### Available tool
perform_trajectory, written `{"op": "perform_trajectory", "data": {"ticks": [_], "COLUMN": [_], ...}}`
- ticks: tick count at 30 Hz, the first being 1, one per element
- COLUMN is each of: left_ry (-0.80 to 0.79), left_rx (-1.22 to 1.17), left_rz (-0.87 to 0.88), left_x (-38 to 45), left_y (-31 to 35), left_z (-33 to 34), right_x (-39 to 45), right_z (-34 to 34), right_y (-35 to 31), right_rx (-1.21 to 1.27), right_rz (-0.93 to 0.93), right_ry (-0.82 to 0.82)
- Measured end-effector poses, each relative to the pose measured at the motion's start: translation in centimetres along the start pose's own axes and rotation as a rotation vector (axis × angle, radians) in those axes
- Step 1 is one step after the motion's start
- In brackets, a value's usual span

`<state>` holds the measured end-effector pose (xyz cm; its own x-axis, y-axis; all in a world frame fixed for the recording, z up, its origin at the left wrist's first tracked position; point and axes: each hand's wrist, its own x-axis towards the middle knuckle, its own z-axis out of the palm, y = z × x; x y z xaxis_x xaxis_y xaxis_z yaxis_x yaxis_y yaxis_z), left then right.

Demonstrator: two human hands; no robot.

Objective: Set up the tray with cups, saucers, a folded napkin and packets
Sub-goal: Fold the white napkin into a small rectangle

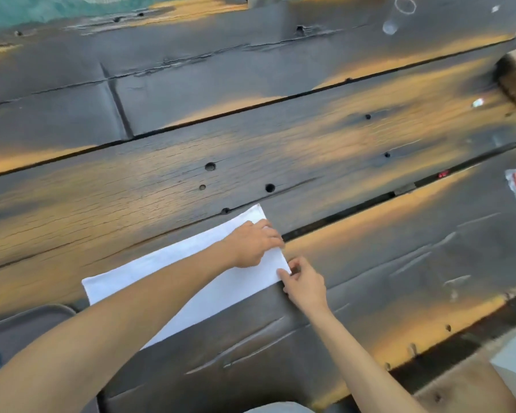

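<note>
Head view: a white napkin [191, 278], folded into a long strip, lies flat on the dark plank tabletop [280, 138]. Your left hand [252, 245] presses flat on the napkin's right end, fingers together. Your right hand [303, 283] pinches the napkin's near right corner. A grey tray [24, 320] sits just left of the napkin. The cloth looks light and limp; hold corners and edges.

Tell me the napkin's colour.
Plain white napkin, no pattern; head view shows it.
</note>
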<state>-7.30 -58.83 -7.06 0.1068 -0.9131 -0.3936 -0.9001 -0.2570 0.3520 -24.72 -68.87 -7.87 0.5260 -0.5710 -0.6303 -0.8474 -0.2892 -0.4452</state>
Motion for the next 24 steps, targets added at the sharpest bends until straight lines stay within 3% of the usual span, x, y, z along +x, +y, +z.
{"op": "perform_trajectory", "data": {"ticks": [5,11,15,19,24], "left_ry": [-0.117,-0.180,-0.188,-0.068,0.154], "left_rx": [0.191,0.364,0.393,0.268,-0.176], "left_rz": [0.022,0.040,0.055,-0.022,-0.149], "left_x": [3.2,4.2,2.7,-1.8,-10.2], "left_y": [1.3,1.0,-0.7,-4.1,-5.9], "left_z": [-0.7,-2.4,-4.5,-8.2,-11.8], "right_x": [0.2,-0.1,-0.5,-0.9,-1.4], "right_z": [0.6,0.7,-0.7,-3.5,-7.6], "right_y": [0.2,1.0,0.9,-0.8,-5.3], "right_rx": [0.290,0.463,0.596,0.673,0.620], "right_rz": [0.122,0.122,0.071,-0.046,-0.281], "right_ry": [0.049,0.074,0.001,-0.059,-0.087]}}
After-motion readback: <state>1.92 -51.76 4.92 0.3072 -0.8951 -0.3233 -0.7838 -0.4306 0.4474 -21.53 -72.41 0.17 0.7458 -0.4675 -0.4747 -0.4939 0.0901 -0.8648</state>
